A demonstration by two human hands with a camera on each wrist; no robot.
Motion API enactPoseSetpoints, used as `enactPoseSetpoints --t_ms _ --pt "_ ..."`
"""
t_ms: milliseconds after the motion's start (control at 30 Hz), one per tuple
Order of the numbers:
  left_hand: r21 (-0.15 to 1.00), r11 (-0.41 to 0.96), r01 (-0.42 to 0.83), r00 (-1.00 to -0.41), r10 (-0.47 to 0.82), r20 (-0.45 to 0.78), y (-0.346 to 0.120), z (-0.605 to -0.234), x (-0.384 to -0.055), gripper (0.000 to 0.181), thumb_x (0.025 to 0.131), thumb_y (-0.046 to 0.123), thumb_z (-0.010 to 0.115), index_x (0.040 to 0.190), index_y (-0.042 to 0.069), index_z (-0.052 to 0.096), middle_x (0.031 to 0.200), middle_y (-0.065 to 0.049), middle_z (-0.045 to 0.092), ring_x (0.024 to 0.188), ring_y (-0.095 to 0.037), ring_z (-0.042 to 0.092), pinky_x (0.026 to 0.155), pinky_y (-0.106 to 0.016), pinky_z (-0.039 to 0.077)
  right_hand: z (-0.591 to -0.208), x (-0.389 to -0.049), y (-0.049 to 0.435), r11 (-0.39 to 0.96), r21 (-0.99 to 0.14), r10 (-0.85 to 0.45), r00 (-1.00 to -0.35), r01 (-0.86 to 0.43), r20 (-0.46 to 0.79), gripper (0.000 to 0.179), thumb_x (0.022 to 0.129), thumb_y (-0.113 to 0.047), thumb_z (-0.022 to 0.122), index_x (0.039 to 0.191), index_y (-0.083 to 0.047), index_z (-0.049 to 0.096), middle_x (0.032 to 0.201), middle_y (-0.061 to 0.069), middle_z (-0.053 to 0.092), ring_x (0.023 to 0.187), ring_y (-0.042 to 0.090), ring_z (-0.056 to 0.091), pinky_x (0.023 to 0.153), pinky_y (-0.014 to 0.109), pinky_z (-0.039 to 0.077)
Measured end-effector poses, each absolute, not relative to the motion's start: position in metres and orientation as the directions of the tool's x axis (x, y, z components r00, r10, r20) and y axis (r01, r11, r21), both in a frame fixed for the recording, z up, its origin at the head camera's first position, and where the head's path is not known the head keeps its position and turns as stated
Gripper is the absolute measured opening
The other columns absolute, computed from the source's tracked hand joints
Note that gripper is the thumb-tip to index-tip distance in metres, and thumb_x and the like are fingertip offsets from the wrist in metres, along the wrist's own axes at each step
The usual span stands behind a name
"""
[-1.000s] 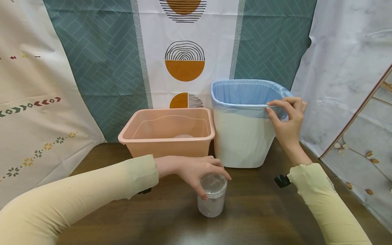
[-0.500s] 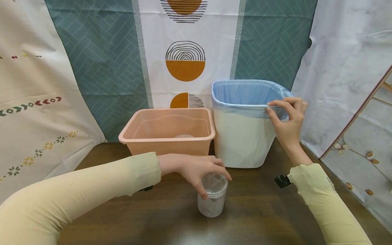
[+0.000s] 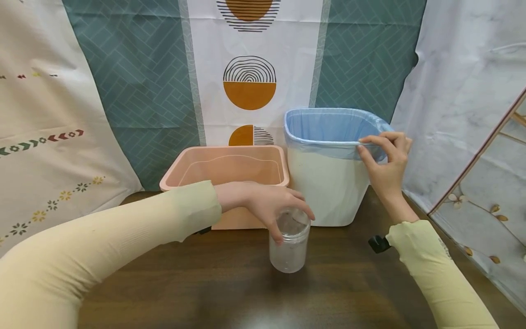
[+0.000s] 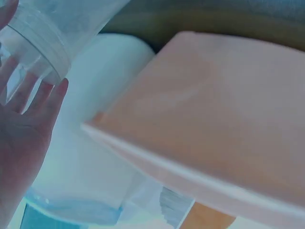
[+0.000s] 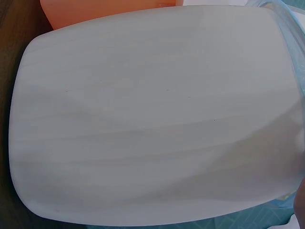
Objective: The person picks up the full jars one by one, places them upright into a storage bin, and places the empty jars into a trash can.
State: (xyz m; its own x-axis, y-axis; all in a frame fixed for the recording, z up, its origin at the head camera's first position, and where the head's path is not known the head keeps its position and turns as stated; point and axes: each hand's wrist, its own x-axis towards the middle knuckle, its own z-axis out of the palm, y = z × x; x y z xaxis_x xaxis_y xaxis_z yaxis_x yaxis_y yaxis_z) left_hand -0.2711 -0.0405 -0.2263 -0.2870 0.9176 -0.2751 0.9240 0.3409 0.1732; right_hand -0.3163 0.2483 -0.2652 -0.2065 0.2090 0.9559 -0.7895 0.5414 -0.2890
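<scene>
From above, my left hand (image 3: 271, 203) grips a clear plastic jar (image 3: 289, 256) round its top, thumb on the near side and fingers on the far side. The jar is upright and appears to be just above the dark wooden table (image 3: 230, 283). In the left wrist view, my fingers show through the jar's clear wall (image 4: 45, 38). On the right, my right hand (image 3: 388, 157) pinches the front rim of a white trash bin (image 3: 324, 187), where a blue bag liner (image 3: 328, 128) is folded over the edge. The right wrist view shows mostly the bin's side (image 5: 152, 114).
A pink plastic basin (image 3: 234, 167) stands at the back, left of the bin and close beside it. My left forearm crosses in front of it and hides part of its front. Patterned cloths (image 3: 135, 68) hang behind and on both sides.
My left hand was over the jar nearer the front; it has now moved up and slightly right in the head view, carrying the jar. The right hand stays on the bin's rim.
</scene>
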Motion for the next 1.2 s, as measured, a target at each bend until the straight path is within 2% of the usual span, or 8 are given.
enactPoseSetpoints --t_ms 467,700,900,1200 --pt "0.187 0.438 0.879 -0.373 0.878 -0.301 -0.032 -0.18 -0.283 0.074 0.078 0.03 0.083 0.144 0.025 0.05 0.147 0.001 0.048 0.132 -0.018 0.046 0.107 -0.032 0.044 -0.266 -0.317 0.25 0.55 -0.296 0.205 -0.218 -0.781 0.954 0.016 0.079 -0.009 0.077 0.091 0.0 0.077 0.1 -0.025 0.049 0.102 0.002 0.038 0.099 0.026 0.023" --pt "0.095 0.505 0.858 -0.466 0.842 -0.272 -0.041 -0.158 -0.287 0.072 0.075 0.04 0.083 0.14 0.035 0.052 0.141 0.007 0.054 0.129 -0.017 0.051 0.102 -0.032 0.046 -0.266 -0.317 0.251 0.552 -0.303 0.209 -0.223 -0.777 0.952 0.014 0.079 -0.006 0.077 0.091 0.001 0.077 0.1 -0.026 0.048 0.103 0.001 0.037 0.098 0.025 0.023" --pt "0.19 0.538 0.821 -0.474 0.829 -0.297 -0.045 -0.138 -0.289 0.073 0.079 0.03 0.081 0.144 0.028 0.05 0.145 0.006 0.048 0.136 -0.021 0.043 0.106 -0.034 0.045 -0.265 -0.317 0.25 0.552 -0.302 0.202 -0.227 -0.778 0.953 0.015 0.079 -0.006 0.077 0.092 0.001 0.076 0.1 -0.026 0.048 0.103 0.001 0.036 0.099 0.025 0.023" --pt "0.179 0.581 0.794 -0.514 0.799 -0.311 -0.046 -0.106 -0.289 0.072 0.081 0.03 0.078 0.146 0.028 0.047 0.149 0.003 0.045 0.138 -0.023 0.041 0.108 -0.035 0.044 -0.265 -0.315 0.249 0.549 -0.296 0.201 -0.22 -0.782 0.954 0.015 0.08 -0.009 0.076 0.092 0.0 0.077 0.1 -0.026 0.048 0.103 0.001 0.038 0.099 0.025 0.024"
